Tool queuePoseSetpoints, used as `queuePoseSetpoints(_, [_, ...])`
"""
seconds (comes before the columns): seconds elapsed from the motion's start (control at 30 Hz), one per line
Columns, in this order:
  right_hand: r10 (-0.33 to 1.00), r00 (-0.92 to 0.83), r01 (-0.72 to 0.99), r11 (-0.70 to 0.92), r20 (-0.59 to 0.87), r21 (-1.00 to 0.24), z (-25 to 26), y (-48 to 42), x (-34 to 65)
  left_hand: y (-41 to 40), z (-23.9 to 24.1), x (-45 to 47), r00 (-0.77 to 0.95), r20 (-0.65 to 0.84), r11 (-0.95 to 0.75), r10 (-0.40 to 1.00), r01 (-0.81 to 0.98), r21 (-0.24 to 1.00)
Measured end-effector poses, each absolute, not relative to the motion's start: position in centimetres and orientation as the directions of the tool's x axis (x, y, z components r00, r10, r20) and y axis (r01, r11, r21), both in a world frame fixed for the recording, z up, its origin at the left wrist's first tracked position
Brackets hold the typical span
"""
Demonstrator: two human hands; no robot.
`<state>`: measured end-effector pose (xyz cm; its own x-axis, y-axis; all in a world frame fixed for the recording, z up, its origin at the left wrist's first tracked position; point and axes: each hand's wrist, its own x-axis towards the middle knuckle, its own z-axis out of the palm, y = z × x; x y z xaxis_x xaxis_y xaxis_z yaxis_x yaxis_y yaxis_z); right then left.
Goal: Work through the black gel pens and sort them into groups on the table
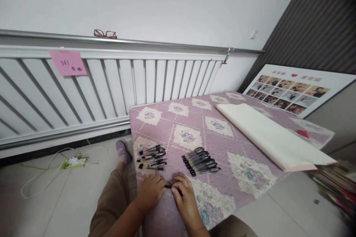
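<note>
My left hand (151,189) and my right hand (185,192) meet at the near edge of a low table covered in a purple quilted cloth (244,144). Both pinch a black pen (168,186) between them, fingers closed on it. Just beyond the left hand lies a loose pile of several black pens (152,157). Beyond the right hand, several black pens (200,161) lie side by side in a neat row.
A cream sheet of folded paper (274,137) lies across the right side of the table. A white radiator (111,85) with a pink note (68,63) and glasses (105,34) stands behind. A power strip with cable (73,162) lies on the floor. A photo board (294,89) leans at right.
</note>
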<state>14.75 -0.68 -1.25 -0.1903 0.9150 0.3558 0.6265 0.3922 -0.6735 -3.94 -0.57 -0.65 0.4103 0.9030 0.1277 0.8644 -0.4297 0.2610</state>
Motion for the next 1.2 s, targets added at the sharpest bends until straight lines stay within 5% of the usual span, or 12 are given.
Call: queuePoseSetpoints(1.2, [0.919, -0.14, 0.583, 0.378, 0.369, -0.719, -1.39, -0.62, 14.84, -0.57, -0.29, -3.88, 0.412, 0.099, -0.423, 0.906, 0.868, 0.261])
